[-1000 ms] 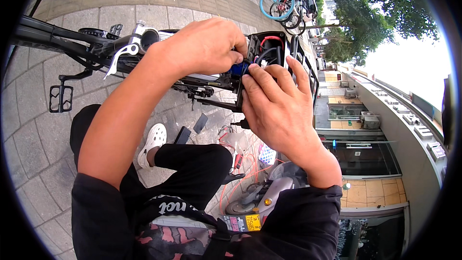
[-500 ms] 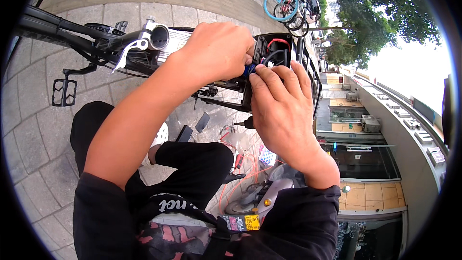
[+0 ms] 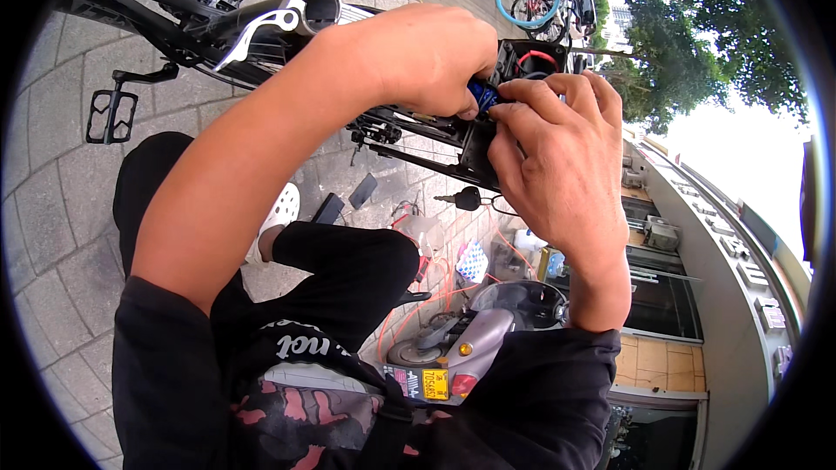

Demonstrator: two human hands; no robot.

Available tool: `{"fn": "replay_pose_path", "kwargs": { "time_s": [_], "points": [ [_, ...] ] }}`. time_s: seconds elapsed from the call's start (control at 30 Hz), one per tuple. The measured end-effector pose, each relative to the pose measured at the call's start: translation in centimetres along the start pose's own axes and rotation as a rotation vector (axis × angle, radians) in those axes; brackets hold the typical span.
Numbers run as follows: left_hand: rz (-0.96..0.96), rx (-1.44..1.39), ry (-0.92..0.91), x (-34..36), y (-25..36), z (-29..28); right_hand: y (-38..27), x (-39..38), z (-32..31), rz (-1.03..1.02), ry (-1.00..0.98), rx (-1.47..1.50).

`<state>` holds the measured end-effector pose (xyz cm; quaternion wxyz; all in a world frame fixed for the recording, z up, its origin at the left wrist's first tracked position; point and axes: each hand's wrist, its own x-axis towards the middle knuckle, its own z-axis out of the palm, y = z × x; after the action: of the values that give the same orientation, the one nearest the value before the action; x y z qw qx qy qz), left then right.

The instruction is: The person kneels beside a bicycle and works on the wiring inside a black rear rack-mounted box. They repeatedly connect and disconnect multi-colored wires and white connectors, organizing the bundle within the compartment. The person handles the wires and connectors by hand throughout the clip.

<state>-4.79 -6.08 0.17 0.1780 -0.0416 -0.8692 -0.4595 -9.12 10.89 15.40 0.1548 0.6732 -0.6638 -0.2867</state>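
Note:
A small blue piece (image 3: 484,96), its exact kind hidden by my fingers, sits between my hands over an open black compartment on a bicycle. My left hand (image 3: 448,57) is closed on it from the left, thumb at its lower edge. Bent fingertips of my right hand (image 3: 562,144) pinch it from the right. Just beyond them a red cable (image 3: 537,57) curves inside the black compartment (image 3: 557,50). Below the right hand hangs a black-headed key (image 3: 468,199), with a ring partly in sight.
The bicycle's silver clamp lever (image 3: 261,37) and a pedal (image 3: 110,113) lie left of my arms. Two dark flat pieces (image 3: 362,191) rest on the paving near my shoe (image 3: 282,209). Orange cord (image 3: 389,322) runs on the ground beside a parked scooter (image 3: 475,344).
The view has shifted, with the bicycle higher in it. Both hands appear farther up and right, still together; my right fingers are more bent, and more of the blue piece shows.

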Motion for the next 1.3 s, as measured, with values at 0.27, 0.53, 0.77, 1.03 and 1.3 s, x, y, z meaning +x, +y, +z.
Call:
{"fn": "replay_pose_path", "kwargs": {
  "time_s": [0.27, 0.53, 0.77, 1.03, 1.3],
  "points": [
    [0.123, 0.061, 0.071, 0.3, -0.6, 0.9, -0.1, -0.2, 0.9, 0.036, 0.053, 0.003],
    [0.156, 0.192, 0.244, 0.2, -0.7, 2.9, -0.3, 0.4, 1.1, 0.068, -0.058, -0.006],
    [0.1, 0.234, 0.321, 0.8, -0.8, 2.8, -0.5, -1.5, 1.2, 0.128, 0.013, 0.307],
    [0.161, 0.048, 0.181, 1.3, -1.3, 2.8, 4.4, -4.1, 4.6, 0.348, 0.447, 0.604],
    [0.283, 0.389, 0.29, 0.7, -0.7, 3.1, 3.1, -3.6, 7.6, 0.403, 0.577, 0.921]
  ]
}}
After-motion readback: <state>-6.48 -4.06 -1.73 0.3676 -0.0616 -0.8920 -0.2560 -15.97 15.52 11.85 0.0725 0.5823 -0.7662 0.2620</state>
